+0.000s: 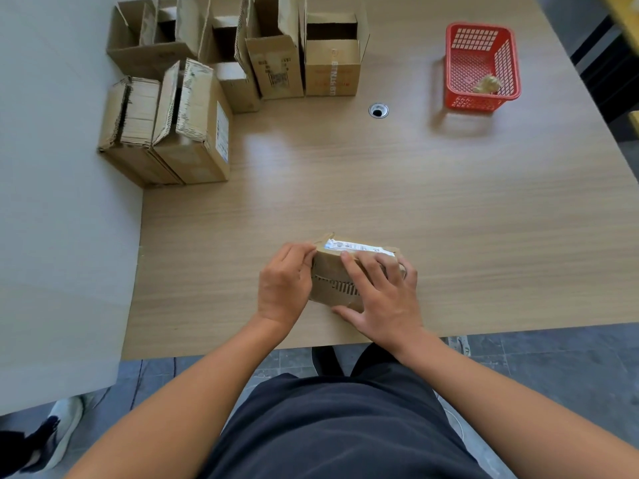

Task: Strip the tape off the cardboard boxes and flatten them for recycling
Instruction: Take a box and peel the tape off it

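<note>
The small box (330,276) lies on the desk (449,209) close to the near edge, at about 6 o'clock in the view, with a white label (356,246) along its far upper side. The left hand (283,285) has its fingers curled and pinches the upper left corner of the box; whether a tape end is already between the fingertips, I cannot tell. The right hand (383,292) lies spread over the top, fingers nearly straight and thumb at the near side, so it presses and grips nothing. The step in hand seems to be to find the tape end and lift it. To do it well, I think the right hand should keep the box firm against the desk while the left pulls low and slowly along the seam — a steep pull may tear the tape or the paper layer. The other boxes (193,126) stand at about 11 o'clock, and the red basket (463,98) with a crumpled ball of tape (487,84) is at about 1 o'clock — probably the place for the strip.
</note>
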A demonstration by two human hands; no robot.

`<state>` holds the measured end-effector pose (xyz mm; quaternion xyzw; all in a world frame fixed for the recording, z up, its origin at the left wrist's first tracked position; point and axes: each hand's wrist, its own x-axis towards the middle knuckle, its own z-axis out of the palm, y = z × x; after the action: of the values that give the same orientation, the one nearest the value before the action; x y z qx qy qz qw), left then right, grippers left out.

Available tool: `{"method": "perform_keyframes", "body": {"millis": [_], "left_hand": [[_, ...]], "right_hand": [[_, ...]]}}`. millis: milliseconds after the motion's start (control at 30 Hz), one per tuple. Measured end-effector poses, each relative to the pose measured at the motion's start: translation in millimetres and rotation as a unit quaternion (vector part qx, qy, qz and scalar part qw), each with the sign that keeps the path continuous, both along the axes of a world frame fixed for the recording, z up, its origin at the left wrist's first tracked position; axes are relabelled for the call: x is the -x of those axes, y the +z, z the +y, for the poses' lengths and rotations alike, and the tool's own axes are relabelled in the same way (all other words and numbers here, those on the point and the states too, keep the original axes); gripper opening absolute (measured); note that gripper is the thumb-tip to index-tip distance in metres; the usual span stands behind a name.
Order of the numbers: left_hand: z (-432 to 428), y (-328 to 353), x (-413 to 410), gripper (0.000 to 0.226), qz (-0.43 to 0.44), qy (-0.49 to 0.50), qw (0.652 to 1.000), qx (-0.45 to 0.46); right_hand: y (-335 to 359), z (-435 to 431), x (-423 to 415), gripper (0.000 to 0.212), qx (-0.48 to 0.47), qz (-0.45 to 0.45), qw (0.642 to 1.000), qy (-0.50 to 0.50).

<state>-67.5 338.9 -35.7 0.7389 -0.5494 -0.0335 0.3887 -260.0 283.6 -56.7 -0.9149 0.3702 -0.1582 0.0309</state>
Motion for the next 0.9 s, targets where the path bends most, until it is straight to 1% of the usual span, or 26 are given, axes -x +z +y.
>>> {"method": "perform_keyframes", "body": {"millis": [133,267,333,400,433,467,600,633,700,733,767,833,900], "left_hand": [[3.3,-0.9,0.7,0.009,0.089,0.068,0.994,-0.021],[-0.7,-0.8,1.0,0.011,0.203,0.122,0.970,-0.054],[-2.8,-3.1,0.2,0.014,0.291,0.157,0.941,-0.075],[-4.0,-4.5,-2.5,0.018,0.403,0.181,0.893,-0.088],[-4.2,-5.2,-4.3,0.018,0.444,0.183,0.873,-0.087],[-4.6,-5.2,-6.4,0.016,0.467,0.176,0.862,-0.085],[-5.7,-3.7,-15.1,0.005,0.459,0.096,0.879,-0.089],[-5.7,-3.8,-18.9,0.010,0.459,0.071,0.880,-0.097],[-5.3,-4.7,-28.3,0.027,0.465,0.025,0.878,-0.112],[-5.3,-5.1,-32.5,0.030,0.463,0.004,0.878,-0.119],[-5.1,-5.2,-35.4,0.027,0.461,-0.014,0.879,-0.122],[-6.3,-6.5,-37.6,0.022,0.464,-0.017,0.878,-0.116],[-8.4,-8.8,-37.1,0.020,0.469,0.013,0.878,-0.097]], "right_hand": [[-1.0,-6.4,-3.0,0.098,-0.001,-0.008,1.000,0.025],[-1.4,-20.0,1.4,0.110,-0.045,0.022,0.998,0.025],[0.4,-24.5,2.1,0.112,-0.056,0.043,0.997,0.025],[4.1,-28.7,-0.1,0.109,-0.067,0.052,0.996,0.025],[5.9,-30.6,-1.9,0.108,-0.075,0.054,0.995,0.024],[7.5,-31.9,-2.9,0.107,-0.084,0.056,0.995,0.023],[9.3,-34.3,-1.3,0.109,-0.098,0.060,0.993,0.026],[9.7,-34.2,-0.3,0.109,-0.101,0.063,0.992,0.029],[11.0,-34.8,0.1,0.110,-0.107,0.070,0.991,0.031],[11.9,-35.2,-0.5,0.111,-0.111,0.073,0.991,0.031],[12.8,-35.7,-1.3,0.111,-0.115,0.074,0.990,0.029],[14.1,-37.5,-2.9,0.111,-0.121,0.075,0.990,0.023],[14.6,-38.7,-3.8,0.111,-0.125,0.075,0.989,0.023]]}}
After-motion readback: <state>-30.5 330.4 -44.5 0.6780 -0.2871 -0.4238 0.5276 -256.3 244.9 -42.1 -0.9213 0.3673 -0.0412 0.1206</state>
